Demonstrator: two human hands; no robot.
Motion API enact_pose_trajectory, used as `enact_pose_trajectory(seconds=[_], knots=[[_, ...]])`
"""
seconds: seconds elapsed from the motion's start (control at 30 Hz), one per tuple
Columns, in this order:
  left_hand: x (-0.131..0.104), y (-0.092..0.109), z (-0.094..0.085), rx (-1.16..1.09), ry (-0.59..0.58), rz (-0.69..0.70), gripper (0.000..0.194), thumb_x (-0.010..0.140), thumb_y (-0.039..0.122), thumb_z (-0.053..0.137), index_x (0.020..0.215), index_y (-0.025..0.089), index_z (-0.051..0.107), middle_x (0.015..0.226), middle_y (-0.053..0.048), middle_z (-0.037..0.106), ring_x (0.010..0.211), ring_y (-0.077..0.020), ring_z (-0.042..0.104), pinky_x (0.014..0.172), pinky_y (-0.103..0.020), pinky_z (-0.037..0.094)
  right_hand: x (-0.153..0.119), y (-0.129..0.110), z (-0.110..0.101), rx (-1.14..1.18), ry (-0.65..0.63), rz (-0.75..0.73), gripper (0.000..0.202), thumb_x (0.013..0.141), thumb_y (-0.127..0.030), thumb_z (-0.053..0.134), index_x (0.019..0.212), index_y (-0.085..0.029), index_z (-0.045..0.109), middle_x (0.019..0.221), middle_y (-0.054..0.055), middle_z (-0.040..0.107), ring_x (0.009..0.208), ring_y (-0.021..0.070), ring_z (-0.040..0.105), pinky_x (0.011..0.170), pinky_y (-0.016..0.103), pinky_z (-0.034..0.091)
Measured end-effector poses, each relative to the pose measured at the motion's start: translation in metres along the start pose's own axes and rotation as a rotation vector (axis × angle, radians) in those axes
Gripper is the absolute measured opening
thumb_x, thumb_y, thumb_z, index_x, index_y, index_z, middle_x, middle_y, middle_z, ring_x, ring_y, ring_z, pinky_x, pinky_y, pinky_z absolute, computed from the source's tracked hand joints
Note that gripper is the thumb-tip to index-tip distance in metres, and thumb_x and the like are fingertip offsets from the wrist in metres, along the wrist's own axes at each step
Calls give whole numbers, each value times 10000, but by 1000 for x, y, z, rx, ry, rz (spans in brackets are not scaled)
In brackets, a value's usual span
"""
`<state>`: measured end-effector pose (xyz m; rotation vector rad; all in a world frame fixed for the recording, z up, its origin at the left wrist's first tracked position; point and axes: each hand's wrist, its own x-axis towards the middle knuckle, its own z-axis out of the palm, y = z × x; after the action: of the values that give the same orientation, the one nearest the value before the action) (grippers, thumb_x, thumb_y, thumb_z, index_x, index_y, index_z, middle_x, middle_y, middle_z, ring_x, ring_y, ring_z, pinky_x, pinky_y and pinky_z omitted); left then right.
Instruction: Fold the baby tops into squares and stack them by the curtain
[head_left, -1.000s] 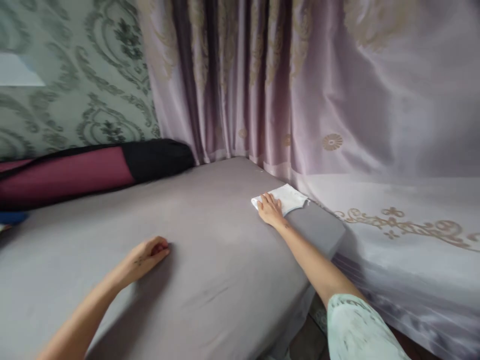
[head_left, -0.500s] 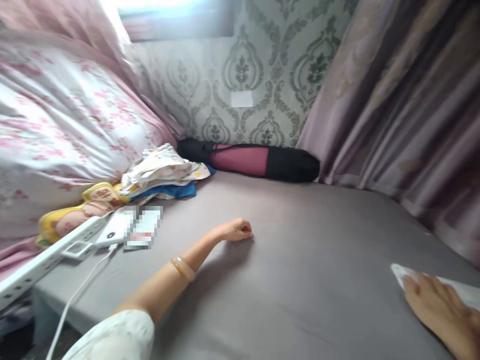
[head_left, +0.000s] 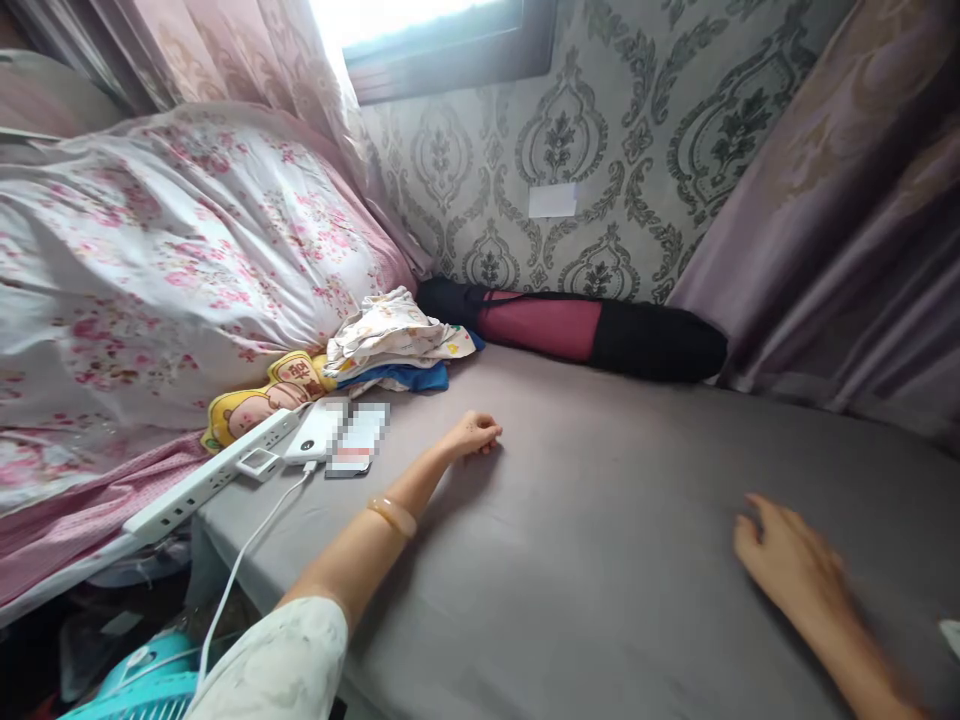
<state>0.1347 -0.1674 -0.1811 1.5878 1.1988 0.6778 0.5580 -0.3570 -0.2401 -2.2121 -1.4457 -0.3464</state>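
Note:
My left hand (head_left: 472,434) rests on the grey sheet (head_left: 600,560) near the middle, fingers loosely curled in, with no object showing in them. A pale bangle (head_left: 391,517) circles that forearm. Farther right, my right hand (head_left: 791,555) hovers over or touches the sheet, palm down, thumb apart from the fingers and nothing held. Just the corner of a white flat thing (head_left: 951,632) shows at the right edge. Left of my left hand lie a phone (head_left: 357,440), its screen blurred out, and a white power bank (head_left: 319,432) with a cable plugged in.
A white power strip (head_left: 214,475) and a small white square item (head_left: 259,463) lie along the left edge. Folded clothes (head_left: 390,335), a yellow plush (head_left: 255,408) and a black-and-maroon long bag (head_left: 540,328) sit behind. A turquoise fan (head_left: 154,665) stands below.
The view has swung left, bringing the fan into sight. My right hand has come off the white flat thing and moved left of it. The left hand's fingers have loosened slightly.

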Motion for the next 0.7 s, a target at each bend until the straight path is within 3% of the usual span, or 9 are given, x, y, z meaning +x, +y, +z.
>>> enact_pose_trajectory(seconds=[0.07, 0.17, 0.3, 0.4, 0.53, 0.6, 0.7], knots=[[4, 3, -5, -127, 210, 77, 167, 787, 307, 614, 727, 151, 608, 606, 3, 602, 462, -66, 514, 442, -170, 350, 9, -58, 11, 58, -67, -106, 513, 838, -340, 334, 1214, -205, 655, 1004, 207, 677, 988, 329, 652, 884, 497, 484], [9, 10, -25, -250, 531, 167, 161, 824, 299, 577, 793, 145, 612, 635, -2, 601, 488, -68, 527, 462, -164, 370, 15, -129, 27, 131, -168, -228, 420, 850, -263, 340, 1083, -189, 681, 1002, 151, 696, 975, 269, 657, 902, 401, 493], [15, 22, -82, -239, 814, 217, 178, 843, 297, 550, 843, 135, 622, 689, -12, 621, 511, -75, 535, 506, -175, 417, 11, -186, 38, 161, -264, -272, 375, 883, -218, 350, 1072, -196, 673, 1018, 114, 702, 989, 242, 650, 876, 347, 484], [19, 28, -139, -100, 973, 191, 189, 865, 279, 505, 859, 129, 619, 721, -15, 626, 547, -89, 538, 557, -198, 446, 7, -200, 42, 147, -293, -262, 359, 898, -212, 364, 1083, -187, 671, 1013, 112, 698, 980, 247, 642, 847, 341, 473], [25, 27, -209, 214, 1107, 149, 136, 813, 195, 550, 899, 123, 626, 856, -52, 658, 742, -132, 581, 744, -242, 470, 4, -198, 45, 167, -274, -250, 343, 928, -254, 376, 1084, -180, 672, 1005, 112, 690, 951, 244, 630, 819, 331, 456], [27, 24, -235, 368, 1109, 57, 155, 772, 184, 598, 914, 130, 627, 914, -73, 667, 851, -172, 582, 837, -286, 457, 2, -196, 47, 169, -250, -255, 337, 932, -265, 380, 1078, -188, 674, 1001, 109, 685, 932, 240, 621, 803, 327, 449], [28, 19, -259, 530, 1055, -125, 237, 707, 230, 671, 920, 149, 606, 1024, -120, 661, 1040, -271, 543, 940, -380, 418, -1, -195, 50, 144, -202, -281, 337, 934, -264, 379, 1067, -180, 677, 980, 107, 677, 899, 247, 603, 789, 339, 437]])
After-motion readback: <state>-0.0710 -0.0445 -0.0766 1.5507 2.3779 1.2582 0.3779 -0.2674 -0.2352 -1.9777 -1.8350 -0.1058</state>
